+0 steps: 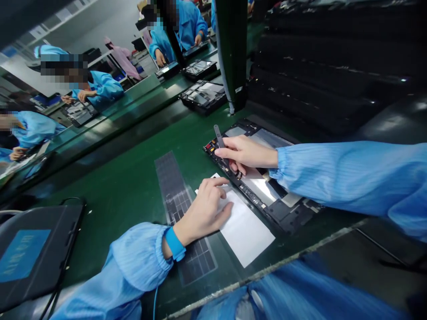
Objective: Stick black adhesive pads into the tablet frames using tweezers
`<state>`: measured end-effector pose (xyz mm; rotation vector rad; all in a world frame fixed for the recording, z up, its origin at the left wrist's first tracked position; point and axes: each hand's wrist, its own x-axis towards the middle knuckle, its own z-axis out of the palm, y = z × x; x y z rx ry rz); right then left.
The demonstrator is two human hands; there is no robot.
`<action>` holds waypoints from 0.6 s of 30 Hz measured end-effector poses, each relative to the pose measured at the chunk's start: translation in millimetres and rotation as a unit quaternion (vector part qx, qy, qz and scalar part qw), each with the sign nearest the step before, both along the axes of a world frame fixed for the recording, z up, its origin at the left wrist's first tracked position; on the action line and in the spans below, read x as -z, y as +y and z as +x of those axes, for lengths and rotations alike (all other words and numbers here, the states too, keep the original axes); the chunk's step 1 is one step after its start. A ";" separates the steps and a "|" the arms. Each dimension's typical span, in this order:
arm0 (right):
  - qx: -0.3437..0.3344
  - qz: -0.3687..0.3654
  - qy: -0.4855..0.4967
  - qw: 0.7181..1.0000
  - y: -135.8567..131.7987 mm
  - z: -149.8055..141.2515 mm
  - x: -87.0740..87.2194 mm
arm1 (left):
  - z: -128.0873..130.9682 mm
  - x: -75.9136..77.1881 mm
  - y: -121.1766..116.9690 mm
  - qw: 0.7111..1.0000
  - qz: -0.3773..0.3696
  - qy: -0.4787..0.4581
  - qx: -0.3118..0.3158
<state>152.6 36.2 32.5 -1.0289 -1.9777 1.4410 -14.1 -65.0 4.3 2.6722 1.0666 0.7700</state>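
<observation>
My right hand (245, 153) is closed round dark tweezers (218, 134), whose rear end points up and away from me. It is over an opened flat electronic device (263, 189) with circuit boards along its near-left edge and silvery panels inside. The tweezer tips are hidden beneath the fingers. My left hand (208, 204), in a blue wrist strap (175, 243), has bent fingers spread apart above a white sheet (248, 235). Its fingertips come close to the device's edge, and nothing shows in its grasp. Under that wrist runs a transparent strip with dark rectangles (200, 262).
Stacked dark devices (327, 66) rise at the back right, beside a dark green post (233, 53). A black case with a blue label (25, 255) lies at left. More opened devices (203, 94) rest farther back. Several people in blue coats (103, 86) work across the bench.
</observation>
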 end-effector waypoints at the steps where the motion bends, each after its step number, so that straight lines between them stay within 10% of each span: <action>1: 0.002 0.003 0.000 1.000 -0.4 -0.2 0.0 | 0.3 -0.4 -0.1 1.000 0.005 0.009 0.004; 18: 0.033 0.119 -0.006 0.992 -2.6 -0.3 7.4 | 6.0 -3.0 -1.9 0.995 0.005 0.102 -0.013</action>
